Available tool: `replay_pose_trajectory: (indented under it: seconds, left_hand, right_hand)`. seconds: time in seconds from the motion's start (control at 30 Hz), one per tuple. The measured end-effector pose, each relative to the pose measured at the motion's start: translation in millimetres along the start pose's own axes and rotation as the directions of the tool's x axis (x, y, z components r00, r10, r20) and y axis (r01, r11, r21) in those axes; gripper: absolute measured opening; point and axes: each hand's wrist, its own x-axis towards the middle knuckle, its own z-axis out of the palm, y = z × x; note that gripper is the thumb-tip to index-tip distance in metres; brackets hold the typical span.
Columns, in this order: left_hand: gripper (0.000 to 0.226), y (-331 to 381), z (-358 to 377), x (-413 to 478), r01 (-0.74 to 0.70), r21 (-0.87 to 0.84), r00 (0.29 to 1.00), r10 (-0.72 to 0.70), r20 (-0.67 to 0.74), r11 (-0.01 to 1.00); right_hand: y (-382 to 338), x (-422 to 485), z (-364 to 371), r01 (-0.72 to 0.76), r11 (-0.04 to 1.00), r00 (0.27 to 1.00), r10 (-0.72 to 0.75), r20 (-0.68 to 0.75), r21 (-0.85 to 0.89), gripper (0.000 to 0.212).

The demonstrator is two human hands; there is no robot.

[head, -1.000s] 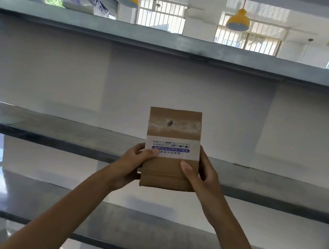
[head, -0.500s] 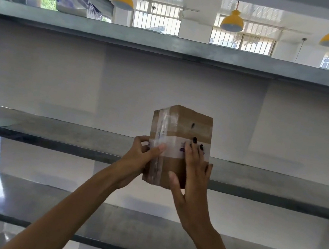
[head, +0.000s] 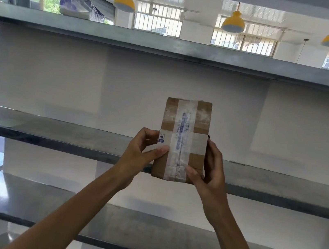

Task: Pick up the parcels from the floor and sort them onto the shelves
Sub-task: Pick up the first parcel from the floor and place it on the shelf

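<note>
Rotated since prev. frame: parcel now shows taped face; left hand and right hand clamped on its sides, upright, before middle shelf.

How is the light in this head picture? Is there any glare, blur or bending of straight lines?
In the head view, bright daylight behind the top shelf washes out the windows; the lower shelf shows white glare patches; the shelf edges bow from the wide lens; the parcel, held by the left hand and right hand, is sharp, though its print stays unreadable.
</note>
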Motion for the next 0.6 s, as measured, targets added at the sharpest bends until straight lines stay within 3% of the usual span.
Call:
replay_pose_trajectory:
  seconds: [0.2,0.33,0.47,0.6]
  left_hand:
    - [0.028,-1.8,-2.6,-4.8,0.071,-0.056,0.982,-0.06,0.179,0.996]
    - [0.052,0.0,-0.7,-3.8,0.092,-0.004,0.977,-0.089,0.193,0.996]
    - [0.08,-5.9,-0.1,-6.1,0.303,-0.047,0.931,-0.285,0.226,0.952]
    - [0.067,-7.3,6.0,-7.1,0.284,-0.061,0.945,-0.268,0.19,0.957]
  right_hand:
    - [5.2,-6.4,-5.6,-0.03,0.992,0.999,0.034,-0.035,0.123,0.069]
    - [7.2,-8.6,-9.7,-0.082,0.97,0.996,0.091,-0.027,0.23,0.064]
    - [-0.4,-7.0,-13.7,-0.071,0.979,0.997,0.067,0.027,0.192,0.062]
    - [-8.5,-7.8,-19.0,-0.055,0.996,0.997,0.052,0.049,0.073,0.06]
